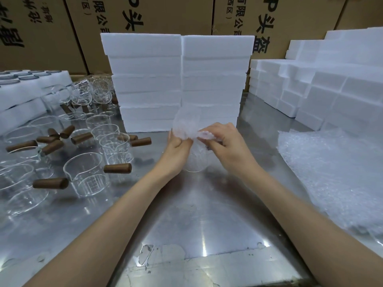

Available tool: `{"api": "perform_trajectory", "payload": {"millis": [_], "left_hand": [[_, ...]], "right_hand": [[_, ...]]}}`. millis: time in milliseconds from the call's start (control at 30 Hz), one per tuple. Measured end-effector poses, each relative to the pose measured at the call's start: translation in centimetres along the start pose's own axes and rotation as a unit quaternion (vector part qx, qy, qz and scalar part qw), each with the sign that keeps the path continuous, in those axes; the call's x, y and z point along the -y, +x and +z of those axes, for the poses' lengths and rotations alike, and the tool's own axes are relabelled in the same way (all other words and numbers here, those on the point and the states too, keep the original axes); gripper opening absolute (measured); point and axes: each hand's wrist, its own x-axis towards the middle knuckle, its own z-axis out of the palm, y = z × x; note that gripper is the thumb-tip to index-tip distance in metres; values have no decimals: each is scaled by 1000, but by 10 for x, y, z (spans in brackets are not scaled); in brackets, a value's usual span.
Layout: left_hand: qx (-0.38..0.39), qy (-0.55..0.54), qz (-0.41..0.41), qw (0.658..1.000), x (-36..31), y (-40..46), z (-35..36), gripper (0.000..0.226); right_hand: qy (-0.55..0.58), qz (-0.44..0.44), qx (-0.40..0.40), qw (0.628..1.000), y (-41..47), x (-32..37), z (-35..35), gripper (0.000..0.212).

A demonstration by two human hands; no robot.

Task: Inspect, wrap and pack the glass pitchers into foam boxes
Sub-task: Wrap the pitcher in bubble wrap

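Left hand (177, 145) and right hand (224, 141) both pinch bubble wrap (186, 126) around a glass pitcher (194, 162); grip clamped; pitcher upright on counter (196, 204).

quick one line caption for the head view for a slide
Both hands gather bubble wrap around a glass pitcher on the steel table, before stacked foam boxes.

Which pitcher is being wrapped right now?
Start at the tall double stack of white foam boxes in the middle of the steel table. Directly before it, both hands pinch bubble wrap around one pitcher, the only covered one.
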Motion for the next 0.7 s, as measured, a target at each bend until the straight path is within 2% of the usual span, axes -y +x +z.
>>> {"api": "perform_trajectory", "payload": {"millis": [33,100,133,200,233,300,367,400,500,600,700], "left_hand": [[-2,-34,-12,999,-2,0,0,29],[16,-106,-48,993,-4,1,-3,66],[28,-138,-63,988,-6,1,-5,71],[37,-155,-61,985,-12,0,-8,60],[28,-130,-27,991,-15,-2,-10,51],[-17,6,112,994,-16,-5,-17,39],[-25,135,238,962,-14,-7,-24,37],[-12,180,264,948,-14,-9,-27,38],[15,281,271,920,-14,-12,-27,44],[31,359,273,892,-11,-11,-26,50],[78,404,234,881,-9,-9,-27,64]], "right_hand": [[-55,-12,15,998,1,0,0,20],[-133,-19,47,990,1,0,-2,26],[-152,-14,64,986,2,-1,-3,28],[-161,1,90,983,1,-2,-6,34],[-160,6,99,982,0,-2,-7,37],[-165,7,112,980,-1,-1,-7,40],[-184,-3,119,976,-1,0,-6,43],[-195,-9,120,973,-2,0,-6,45],[-195,-10,127,973,-4,1,-5,41],[-145,12,127,981,-6,1,-5,33],[-105,-25,49,993,-9,5,-15,36]]}}
